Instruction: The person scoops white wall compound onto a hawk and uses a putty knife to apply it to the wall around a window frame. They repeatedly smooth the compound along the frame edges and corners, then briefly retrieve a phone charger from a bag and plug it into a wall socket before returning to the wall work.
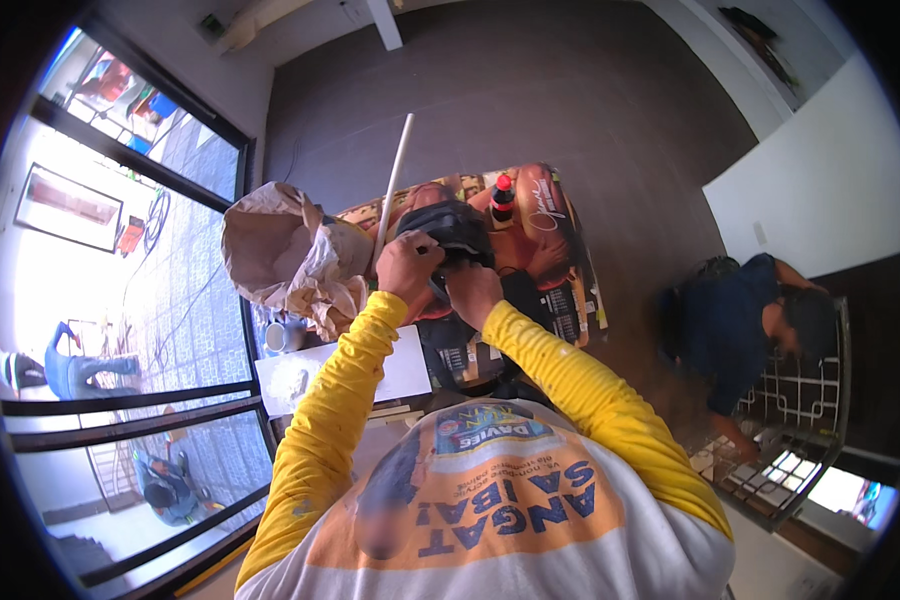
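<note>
A black fabric bag [448, 225] rests on a table covered with a printed sheet [555, 250]. My left hand [408, 266] is closed on its left edge, fingers curled inward. Close beside it, my right hand [473, 288] is at the bag's near side with its fingers bent down into the dark folds, so the fingertips are hidden. A small dark bottle with a red cap [502, 198] stands just beyond the bag to the right. Left of the bag, a long white rod [397, 175] sticks up at a slant.
A large crumpled brown paper bag [270, 245] stands open at the left, near a cup [276, 336] and a white board [402, 362]. Glass doors [150, 300] line the left side, with people beyond. At right, a person in dark clothes [725, 320] bends over a metal grille [800, 390].
</note>
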`<state>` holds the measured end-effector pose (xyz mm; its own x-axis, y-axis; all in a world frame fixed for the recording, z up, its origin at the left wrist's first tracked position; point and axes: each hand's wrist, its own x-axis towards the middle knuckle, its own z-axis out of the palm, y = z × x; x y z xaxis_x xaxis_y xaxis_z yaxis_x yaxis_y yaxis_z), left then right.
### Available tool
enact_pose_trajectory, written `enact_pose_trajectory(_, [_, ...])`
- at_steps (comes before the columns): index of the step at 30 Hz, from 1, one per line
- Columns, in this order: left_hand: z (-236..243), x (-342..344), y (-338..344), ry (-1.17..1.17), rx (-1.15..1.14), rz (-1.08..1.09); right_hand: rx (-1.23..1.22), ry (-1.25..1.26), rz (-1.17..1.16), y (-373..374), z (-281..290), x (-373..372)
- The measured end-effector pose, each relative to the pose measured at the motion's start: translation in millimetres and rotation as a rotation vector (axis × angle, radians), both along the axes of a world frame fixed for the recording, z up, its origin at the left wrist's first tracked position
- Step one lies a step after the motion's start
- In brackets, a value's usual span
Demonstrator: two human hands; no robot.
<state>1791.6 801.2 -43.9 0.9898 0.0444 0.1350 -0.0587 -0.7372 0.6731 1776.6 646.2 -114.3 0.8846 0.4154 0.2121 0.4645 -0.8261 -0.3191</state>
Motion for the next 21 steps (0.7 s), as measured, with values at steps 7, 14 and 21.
enact_pose_trajectory(7, [-0.8,-0.8,8.9,0.043,-0.028,-0.026,-0.025,-0.231,0.161,-3.5,-27.4,10.3])
enact_pose_trajectory(14, [-20.7,-18.5,18.9,0.054,-0.044,-0.037,0.477,-0.221,0.255,-63.9,11.8,-35.0])
enact_pose_trajectory(21, [-107.4,-119.3,14.5,0.215,0.126,-0.237,1.271,0.839,-0.264,-119.7,20.4,-140.9])
